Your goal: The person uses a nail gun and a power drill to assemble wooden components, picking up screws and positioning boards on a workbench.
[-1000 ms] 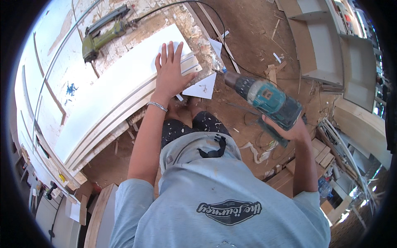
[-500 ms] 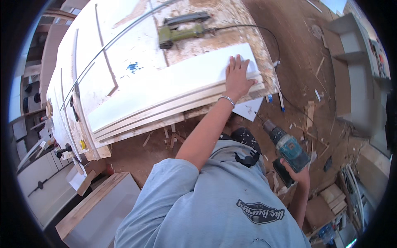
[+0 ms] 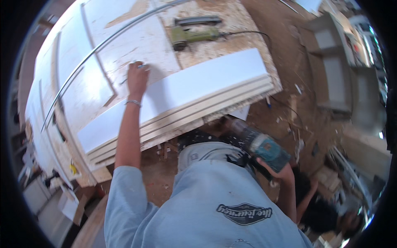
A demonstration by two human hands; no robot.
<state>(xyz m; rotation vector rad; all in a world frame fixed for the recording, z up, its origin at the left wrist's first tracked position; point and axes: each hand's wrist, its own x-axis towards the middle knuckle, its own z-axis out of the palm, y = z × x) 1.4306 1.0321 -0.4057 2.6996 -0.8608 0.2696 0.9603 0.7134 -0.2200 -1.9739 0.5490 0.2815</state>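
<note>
My left hand (image 3: 138, 77), with a bracelet at the wrist, reaches over the white boards onto the worktable (image 3: 124, 49). Its fingers are curled down where small blue pieces lay, and what they grip is too small to make out. Below that arm runs a stack of long white boards (image 3: 215, 74) with pale wooden edges, along the table's near side. My right hand (image 3: 279, 170) grips the handle of a teal and black cordless drill (image 3: 266, 149), held low beside my body. The drill is blurred, its chuck end pointing toward the table edge.
A green nail gun (image 3: 194, 37) with a hose lies on the table behind the boards. A long metal strip (image 3: 103, 43) crosses the table. White cabinet frames (image 3: 331, 62) stand at right. Another person (image 3: 320, 202) in black is low at right. Scraps litter the floor.
My left hand has left the right end of the board stack and moved left to the small blue pieces. The drill has shifted left, nearer my body. Another person has come into view.
</note>
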